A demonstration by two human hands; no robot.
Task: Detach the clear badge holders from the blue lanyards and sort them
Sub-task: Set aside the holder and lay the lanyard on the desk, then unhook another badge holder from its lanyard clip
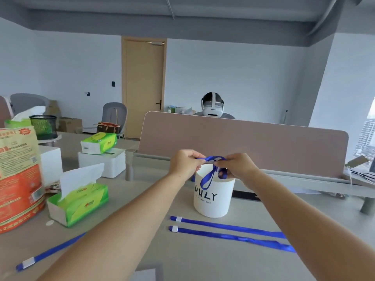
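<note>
We count one orange printed paper sack [18, 175] at far left and two green tissue packs: the open pack [79, 201] near us with a sheet sticking up, and the sealed pack [98, 143] further back on a white box [109, 163]. There are four blue ribbon lanyards in all. The lower-left lanyard [50, 252] lies flat on the grey desk [142, 209], with a white tag near its end. Both arms reach forward, bare and nearly straight. The left hand [185, 163] pinches one end of the held lanyard [215, 159]. This lanyard is up over the rim of one white cylindrical tub [213, 199] lettered DULY, and its loop hangs down the tub's front. The right hand [237, 166] pinches the other end, fingers curled, close to the left hand. Two flat lanyards [227, 227] [233, 238] lie side by side on the desk in front of the tub, with their white tags at the left ends.
</note>
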